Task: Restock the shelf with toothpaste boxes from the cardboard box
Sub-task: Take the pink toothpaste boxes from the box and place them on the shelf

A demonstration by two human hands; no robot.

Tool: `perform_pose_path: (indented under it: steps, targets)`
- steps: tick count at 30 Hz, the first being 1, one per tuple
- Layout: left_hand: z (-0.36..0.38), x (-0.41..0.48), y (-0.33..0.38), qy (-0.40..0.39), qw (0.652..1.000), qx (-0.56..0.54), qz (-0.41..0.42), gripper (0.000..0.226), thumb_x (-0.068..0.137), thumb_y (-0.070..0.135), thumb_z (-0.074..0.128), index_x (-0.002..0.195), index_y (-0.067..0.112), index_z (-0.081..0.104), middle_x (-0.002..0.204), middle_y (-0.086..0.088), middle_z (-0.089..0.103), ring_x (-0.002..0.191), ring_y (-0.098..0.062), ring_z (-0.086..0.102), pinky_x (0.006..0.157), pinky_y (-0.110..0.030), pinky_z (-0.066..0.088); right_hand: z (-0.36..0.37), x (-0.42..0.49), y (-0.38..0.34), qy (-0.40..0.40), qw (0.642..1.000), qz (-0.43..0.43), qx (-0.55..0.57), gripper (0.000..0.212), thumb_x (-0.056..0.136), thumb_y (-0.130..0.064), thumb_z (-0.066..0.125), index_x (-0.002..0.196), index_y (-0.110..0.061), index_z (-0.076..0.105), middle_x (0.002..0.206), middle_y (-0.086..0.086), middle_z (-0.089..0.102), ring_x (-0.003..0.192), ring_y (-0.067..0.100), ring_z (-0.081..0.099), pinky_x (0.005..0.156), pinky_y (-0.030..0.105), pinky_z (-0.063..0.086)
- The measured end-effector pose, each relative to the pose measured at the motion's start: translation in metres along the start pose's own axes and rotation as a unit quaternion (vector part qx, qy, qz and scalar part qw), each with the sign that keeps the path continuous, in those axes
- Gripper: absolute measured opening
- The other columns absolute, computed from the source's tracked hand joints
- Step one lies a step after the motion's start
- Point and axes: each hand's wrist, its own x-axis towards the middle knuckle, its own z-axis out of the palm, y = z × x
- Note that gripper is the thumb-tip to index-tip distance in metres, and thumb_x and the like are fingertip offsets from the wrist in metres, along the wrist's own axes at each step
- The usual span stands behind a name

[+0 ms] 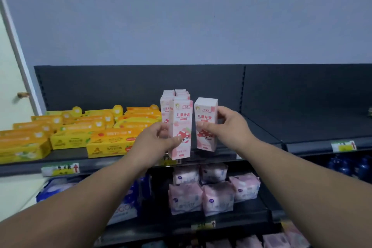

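Head view: toothpaste boxes [179,125] upright in both hands [231,127]

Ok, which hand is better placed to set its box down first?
Probably the right hand: the right box is upright over bare shelf beside the pink row. The left hand holds the left box in front of that row.

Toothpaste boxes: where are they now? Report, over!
Left hand grips left box. Right hand grips right box. Both upright at shelf front, pink row behind. Nothing blocking.
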Motion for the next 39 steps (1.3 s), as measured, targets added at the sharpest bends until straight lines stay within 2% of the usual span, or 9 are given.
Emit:
perform_pose_path:
  steps: [3, 8, 12, 18, 20, 23, 26, 33, 39]
  targets:
    - [-0.016, 0.014, -0.004, 0.051, 0.994, 0.097, 0.023, 0.026, 0.079, 0.026, 0.077, 0.099, 0.021, 0.061, 0.096, 0.009, 0.064, 0.081, -0.014, 0.067, 0.070, -0.029, 0.052, 0.012, 0.014, -0.002, 0.012, 1.000, -0.003, -0.006, 0.026, 0.075, -0.029, 0.083, 0.098, -0.025, 0.070, 0.093, -0.014, 0.073, 0.087, 0.003, 0.068, 0.073, 0.023, 0.054]
    - [-0.024, 0.042, -0.014, 0.059, 0.982, 0.178, 0.025, 0.029, 0.079, 0.027, 0.077, 0.101, 0.024, 0.059, 0.100, 0.010, 0.064, 0.083, -0.013, 0.067, 0.069, -0.030, 0.052, 0.019, 0.039, 0.005, -0.001, 1.000, 0.010, -0.016, 0.031, 0.076, -0.028, 0.082, 0.102, -0.021, 0.067, 0.096, -0.011, 0.072, 0.090, 0.008, 0.068, 0.077, 0.028, 0.056]
    - [-0.019, 0.063, -0.019, 0.048, 0.974, 0.223, -0.001, 0.024, 0.080, 0.024, 0.077, 0.096, 0.021, 0.059, 0.097, 0.007, 0.064, 0.086, -0.015, 0.063, 0.069, -0.028, 0.049, 0.021, 0.055, 0.018, -0.049, 0.998, 0.031, 0.005, 0.032, 0.078, -0.021, 0.081, 0.105, -0.021, 0.063, 0.090, -0.009, 0.070, 0.076, 0.002, 0.069, 0.059, 0.016, 0.053]
    - [-0.014, 0.088, -0.022, 0.023, 0.945, 0.323, -0.039, 0.028, 0.081, 0.029, 0.075, 0.099, 0.021, 0.056, 0.099, 0.005, 0.064, 0.087, -0.014, 0.060, 0.071, -0.028, 0.050, 0.029, 0.084, 0.040, -0.136, 0.989, 0.061, 0.013, 0.039, 0.079, -0.017, 0.080, 0.114, -0.019, 0.062, 0.094, -0.006, 0.072, 0.083, 0.007, 0.071, 0.073, 0.024, 0.059]
    - [-0.012, 0.093, -0.020, 0.015, 0.939, 0.341, -0.040, 0.036, 0.081, 0.030, 0.075, 0.108, 0.021, 0.052, 0.103, 0.004, 0.064, 0.089, -0.015, 0.060, 0.069, -0.027, 0.047, 0.029, 0.091, 0.043, -0.159, 0.985, 0.058, 0.022, 0.042, 0.080, -0.015, 0.079, 0.118, -0.018, 0.060, 0.095, -0.006, 0.072, 0.083, 0.005, 0.071, 0.069, 0.018, 0.057]
    - [-0.011, 0.099, -0.014, 0.014, 0.937, 0.349, -0.012, 0.071, 0.079, 0.024, 0.077, 0.136, 0.027, 0.034, 0.101, 0.008, 0.060, 0.088, -0.014, 0.060, 0.063, -0.021, 0.044, 0.030, 0.101, 0.045, -0.196, 0.979, 0.044, 0.026, 0.043, 0.083, -0.010, 0.076, 0.121, -0.018, 0.058, 0.098, -0.008, 0.071, 0.078, -0.003, 0.069, 0.061, 0.011, 0.052]
    - [-0.012, 0.102, -0.007, 0.037, 0.943, 0.327, 0.043, 0.096, 0.073, 0.016, 0.081, 0.144, 0.036, 0.020, 0.104, 0.016, 0.058, 0.082, -0.004, 0.057, 0.057, -0.012, 0.040, 0.037, 0.107, 0.049, -0.201, 0.979, 0.032, 0.009, 0.050, 0.084, -0.012, 0.075, 0.128, -0.023, 0.054, 0.103, -0.006, 0.070, 0.088, 0.001, 0.068, 0.067, 0.014, 0.054]
    - [-0.022, 0.107, -0.010, 0.047, 0.930, 0.361, 0.059, 0.083, 0.074, 0.017, 0.081, 0.141, 0.031, 0.033, 0.122, 0.007, 0.060, 0.104, -0.011, 0.058, 0.077, -0.023, 0.051, 0.048, 0.109, 0.053, -0.172, 0.984, -0.001, -0.037, 0.081, 0.082, -0.014, 0.078, 0.142, -0.042, 0.032, 0.105, -0.006, 0.064, 0.095, 0.012, 0.067, 0.069, 0.026, 0.059]
    - [-0.024, 0.106, -0.009, 0.057, 0.911, 0.401, 0.073, 0.089, 0.073, 0.028, 0.082, 0.145, 0.032, 0.030, 0.137, 0.004, 0.046, 0.121, -0.016, 0.047, 0.094, -0.030, 0.043, 0.047, 0.101, 0.051, -0.150, 0.984, -0.025, -0.093, 0.090, 0.078, -0.023, 0.081, 0.146, -0.044, 0.027, 0.106, -0.010, 0.060, 0.091, 0.013, 0.067, 0.082, 0.033, 0.058]
